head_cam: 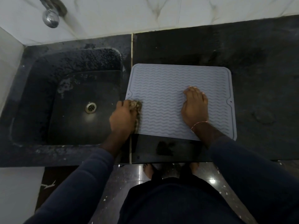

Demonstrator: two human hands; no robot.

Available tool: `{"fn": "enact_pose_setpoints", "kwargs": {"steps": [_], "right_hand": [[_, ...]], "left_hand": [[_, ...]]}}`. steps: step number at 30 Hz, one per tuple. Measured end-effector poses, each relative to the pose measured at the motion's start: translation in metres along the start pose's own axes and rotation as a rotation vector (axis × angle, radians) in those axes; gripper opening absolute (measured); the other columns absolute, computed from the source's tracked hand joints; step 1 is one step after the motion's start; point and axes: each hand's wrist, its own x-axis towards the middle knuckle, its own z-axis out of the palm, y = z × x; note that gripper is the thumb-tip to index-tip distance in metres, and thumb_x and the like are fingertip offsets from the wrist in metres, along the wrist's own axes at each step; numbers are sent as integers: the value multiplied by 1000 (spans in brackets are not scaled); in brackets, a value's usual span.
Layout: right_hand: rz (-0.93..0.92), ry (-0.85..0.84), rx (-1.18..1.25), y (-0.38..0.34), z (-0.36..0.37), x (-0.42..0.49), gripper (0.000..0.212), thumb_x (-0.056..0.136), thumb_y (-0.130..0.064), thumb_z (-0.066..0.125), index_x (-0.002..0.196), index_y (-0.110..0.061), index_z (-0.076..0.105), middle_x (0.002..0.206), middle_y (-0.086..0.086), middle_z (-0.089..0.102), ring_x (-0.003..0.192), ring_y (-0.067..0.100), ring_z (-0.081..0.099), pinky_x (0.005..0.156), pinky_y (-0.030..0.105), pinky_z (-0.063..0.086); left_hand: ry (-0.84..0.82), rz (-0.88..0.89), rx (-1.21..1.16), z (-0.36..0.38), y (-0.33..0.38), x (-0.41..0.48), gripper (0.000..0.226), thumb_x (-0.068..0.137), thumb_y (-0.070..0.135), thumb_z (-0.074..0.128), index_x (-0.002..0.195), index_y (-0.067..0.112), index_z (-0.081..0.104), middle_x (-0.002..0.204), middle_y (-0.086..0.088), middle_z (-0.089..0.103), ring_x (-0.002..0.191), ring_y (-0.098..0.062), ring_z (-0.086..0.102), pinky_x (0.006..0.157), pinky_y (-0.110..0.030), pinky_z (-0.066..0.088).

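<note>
Grey silicone mat (161, 81) lay flat on black countertop (250, 54) beside the sink (40, 94). The left hand (123, 118) curled its fingers round a brownish rag (137, 106) at the mat's left edge; the right hand (195, 107) pressed flat, fingers together. Probably light, floppy, slippery wet — best gripped at a corner.

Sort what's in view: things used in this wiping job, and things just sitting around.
In use: grey wavy-ribbed silicone mat; brownish scrubbing cloth, gripped by the left hand; right hand, pressing flat on the mat.
Idle: black stone sink; round metal drain; chrome tap.
</note>
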Motion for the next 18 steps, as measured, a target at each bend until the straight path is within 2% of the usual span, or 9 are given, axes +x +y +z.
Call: {"fn": "enact_pose_setpoints", "kwargs": {"steps": [3, 7, 9, 11, 13, 15, 18], "right_hand": [[-19, 0, -32, 0, 3, 2, 49, 84, -18, 38, 132, -12, 51, 144, 11, 46, 138, 28, 35, 116, 49, 20], [-22, 10, -1, 3, 2, 0, 49, 84, -14, 41, 131, -10, 51, 143, 11, 47, 138, 28, 35, 116, 48, 19], [-16, 11, 31, 4, 0, -1, 53, 82, -15, 38, 134, -9, 49, 144, 12, 46, 139, 28, 34, 117, 48, 18], [-12, 10, 57, 4, 0, -2, 56, 83, -15, 36, 138, -9, 45, 146, 11, 44, 140, 27, 33, 119, 46, 16], [-5, 11, 75, 2, 1, -2, 56, 84, -13, 36, 140, -9, 42, 147, 10, 43, 141, 26, 32, 119, 45, 14], [7, 14, 78, 1, 2, -2, 57, 84, -14, 35, 141, -9, 41, 147, 10, 43, 141, 26, 32, 119, 45, 14], [18, 7, 79, 2, 3, -2, 57, 85, -13, 35, 142, -9, 39, 149, 11, 41, 142, 26, 30, 120, 45, 12]], "left_hand": [[41, 33, -85, 2, 23, -8, 33, 94, 32, 52, 124, 18, 53, 121, -12, 51, 96, -35, 59, 75, -39, 45], [-153, 326, -206, 32, 88, -63, 37, 92, 32, 55, 128, 23, 54, 118, -9, 51, 90, -30, 59, 71, -37, 49], [-180, 397, -196, 35, 79, -74, 38, 92, 36, 54, 129, 26, 56, 119, -7, 52, 93, -28, 59, 72, -33, 46], [-140, 329, -147, 26, 43, -64, 43, 91, 45, 46, 131, 28, 55, 118, -6, 52, 92, -27, 59, 69, -29, 41], [-93, 238, -77, 14, 6, -53, 47, 89, 48, 42, 130, 28, 54, 114, -8, 53, 90, -30, 60, 70, -32, 46], [-56, 131, -67, 5, -11, -44, 41, 90, 39, 54, 129, 26, 56, 111, -10, 54, 91, -34, 61, 74, -39, 49], [-11, 90, -220, 9, 13, -52, 36, 89, 31, 62, 124, 23, 61, 111, -11, 57, 93, -33, 61, 75, -37, 48]]}}
